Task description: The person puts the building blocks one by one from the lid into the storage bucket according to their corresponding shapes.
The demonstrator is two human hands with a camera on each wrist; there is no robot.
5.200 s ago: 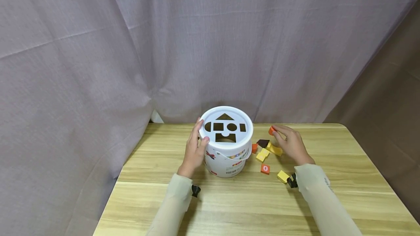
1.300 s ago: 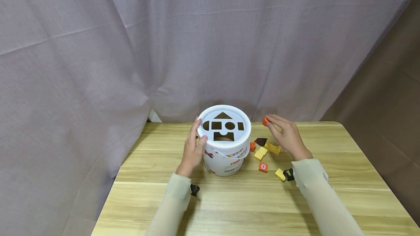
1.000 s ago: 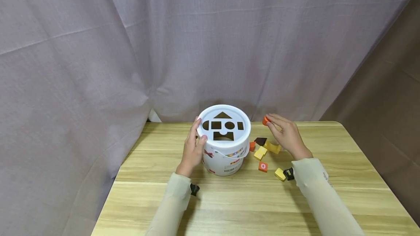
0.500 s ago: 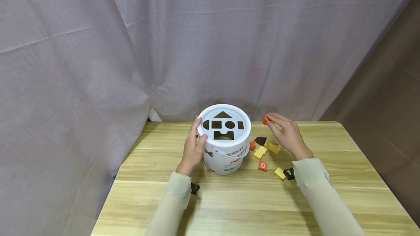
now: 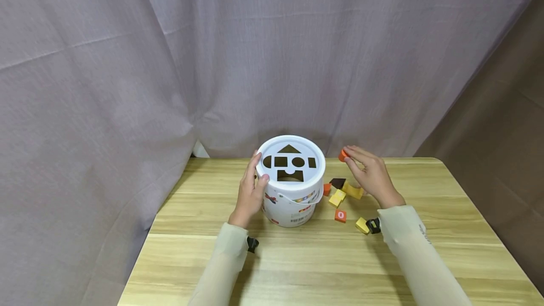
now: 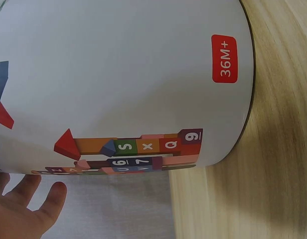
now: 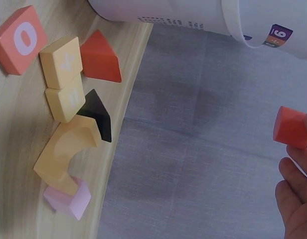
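Holding a small orange block (image 5: 343, 155) up off the counter (image 5: 297, 259), the right hand (image 5: 369, 175) pinches it at the fingertips, level with the top of the white bucket (image 5: 291, 197) and off to its right, well clear of the lid. In the right wrist view the same orange block (image 7: 292, 127) sits at the far right edge with only a couple of fingers (image 7: 295, 191) showing, so the grip itself is mostly cut off there.

The left hand (image 5: 250, 192) is wrapped against the bucket's left side, thumb up by the rim of the lid (image 5: 291, 163), fingers curled round the wall. The left wrist view is pretty much all bucket wall (image 6: 123, 79), with a red "36M+" sticker (image 6: 224, 58) and a printed strip of toy blocks; just a few fingertips (image 6: 24, 199) poke in at the bottom left, so you can't read much of the hand from there.

The lid has cutouts: a triangle, a half circle, a square, a circle, a smaller square and an arch shape. It's dark inside, so I can't tell what's in there.

Loose pieces lie on the counter right of the bucket: an orange "0" tile (image 7: 21, 40), two yellow blocks (image 7: 64, 77) touching, a red triangle (image 7: 101, 57), a dark triangle (image 7: 97, 114), a yellow arch (image 7: 69, 149) and a pink block (image 7: 71, 199) half tucked under the arch. The head view also shows another yellow block (image 5: 362, 225) by the right sleeve. The marks on the yellow blocks are too blurry to read.
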